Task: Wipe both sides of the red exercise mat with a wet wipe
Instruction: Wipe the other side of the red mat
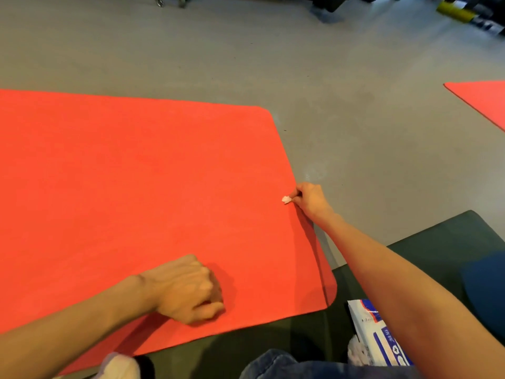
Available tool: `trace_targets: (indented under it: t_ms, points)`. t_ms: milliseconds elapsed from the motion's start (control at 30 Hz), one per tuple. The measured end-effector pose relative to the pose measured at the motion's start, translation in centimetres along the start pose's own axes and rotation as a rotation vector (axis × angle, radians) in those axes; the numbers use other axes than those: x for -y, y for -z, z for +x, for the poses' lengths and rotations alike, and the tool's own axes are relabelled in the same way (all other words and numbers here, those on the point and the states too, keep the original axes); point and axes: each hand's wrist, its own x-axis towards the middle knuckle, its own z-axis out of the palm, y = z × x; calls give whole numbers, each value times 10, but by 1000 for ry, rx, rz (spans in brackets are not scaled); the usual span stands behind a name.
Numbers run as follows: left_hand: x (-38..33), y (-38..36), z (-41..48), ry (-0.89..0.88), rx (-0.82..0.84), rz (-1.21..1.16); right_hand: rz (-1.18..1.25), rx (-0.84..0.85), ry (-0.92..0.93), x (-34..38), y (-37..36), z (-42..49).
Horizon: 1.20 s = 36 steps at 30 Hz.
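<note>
The red exercise mat (pixel 136 187) lies flat on the grey floor, its near right corner over a dark green mat. My right hand (pixel 308 199) reaches to the mat's right edge and holds a small white wet wipe (pixel 286 199), of which only a tip shows past the fingers; the mat's edge seems slightly lifted there. My left hand (pixel 188 289) rests as a closed fist on the mat near its front edge, with nothing visible in it.
A white and blue wet wipe pack (pixel 377 340) lies on the dark green mat (pixel 426 250) under my right forearm. A second red mat (pixel 483 102) lies at the far right. My knee in jeans (pixel 287 365) is at the bottom. Equipment stands along the far floor.
</note>
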Motion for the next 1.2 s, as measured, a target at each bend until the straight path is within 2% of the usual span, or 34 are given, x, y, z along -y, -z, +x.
trace_targets:
  t_ms: [100,167,267,367,433,567,867,1000,1100,1200]
  points:
    - [25,-2,16,61,-151,69,55,-22,6,0,-1,13]
    - [45,-2,34,175,-232,129,83,-20,16,0,0,20]
    - [78,-1,63,404,-271,203,127,-35,40,-2,2,32]
    - [100,-2,88,642,-240,50,168,-59,60,-2,0,44]
    - [109,-9,100,739,-221,-49,193,-83,45,0,-3,55]
    - [121,-28,107,733,-359,54,240,-148,13,9,-5,92]
    - [129,-18,108,678,-340,161,157,-81,46,18,2,192]
    - [125,-18,112,697,-330,121,215,-141,15,39,-4,234]
    - [126,-16,114,719,-316,75,303,-245,-45,51,-17,263]
    - [128,-17,115,711,-319,59,322,-277,-197,58,-25,290]
